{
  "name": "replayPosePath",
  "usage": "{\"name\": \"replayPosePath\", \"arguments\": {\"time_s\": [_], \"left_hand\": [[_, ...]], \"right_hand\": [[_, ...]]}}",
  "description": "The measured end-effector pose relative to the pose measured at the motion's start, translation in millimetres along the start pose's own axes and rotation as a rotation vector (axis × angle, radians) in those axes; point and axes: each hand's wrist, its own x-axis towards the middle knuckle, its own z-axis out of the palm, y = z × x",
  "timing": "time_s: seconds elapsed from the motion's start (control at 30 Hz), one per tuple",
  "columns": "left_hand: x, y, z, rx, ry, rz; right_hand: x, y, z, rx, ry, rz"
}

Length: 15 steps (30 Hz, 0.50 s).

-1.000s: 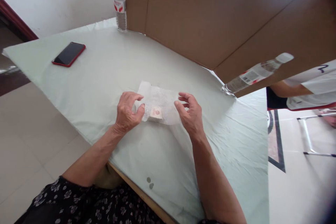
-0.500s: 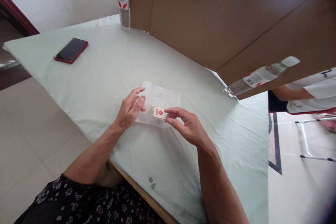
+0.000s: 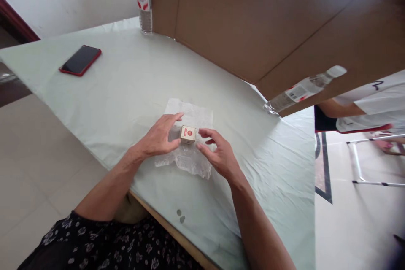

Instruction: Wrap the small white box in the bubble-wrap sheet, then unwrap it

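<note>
A small cream box [image 3: 188, 134] with a red print on top sits on a sheet of clear bubble wrap [image 3: 193, 163], which lies spread on the pale green tablecloth. At the box's left side is my left hand [image 3: 160, 136], thumb and fingers apart; its thumb tip comes close to the box, and I cannot tell whether it touches. My right hand [image 3: 218, 151] hovers just right of the box with its fingers curved and spread, holding nothing.
A red-cased phone [image 3: 80, 60] lies at the left of the table [image 3: 126, 80]. An upright water bottle [image 3: 144, 2] and a second bottle [image 3: 303, 90] stand against a large brown cardboard panel [image 3: 253, 17]. Another person's arm [image 3: 340, 109] shows beyond the panel at right.
My right hand has let go of the box, which now rests on the bubble wrap. The wrap's near part now lies flatter and reaches nearer me. My left hand's fingers have opened beside the box.
</note>
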Motion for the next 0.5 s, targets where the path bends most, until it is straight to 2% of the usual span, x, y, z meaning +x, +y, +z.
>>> {"name": "replayPosePath", "arguments": {"time_s": [0.07, 0.13, 0.23, 0.4, 0.5], "left_hand": [[-1, -2, 3.8, 0.011, -0.079, 0.001], [-2, -6, 9.0, 0.039, -0.164, -0.038], [-2, -11, 15.5, 0.083, -0.246, -0.084], [1, -15, 16.7, 0.132, -0.279, -0.085], [2, -14, 15.0, 0.224, -0.312, -0.073]], "right_hand": [[12, 4, 13, -0.056, 0.005, -0.050], [21, 9, 23, -0.111, -0.042, -0.087], [24, 18, 23, -0.149, -0.009, -0.090], [9, 51, -21, -0.095, 0.327, 0.097], [-4, 79, -45, -0.132, 0.404, 0.259]]}}
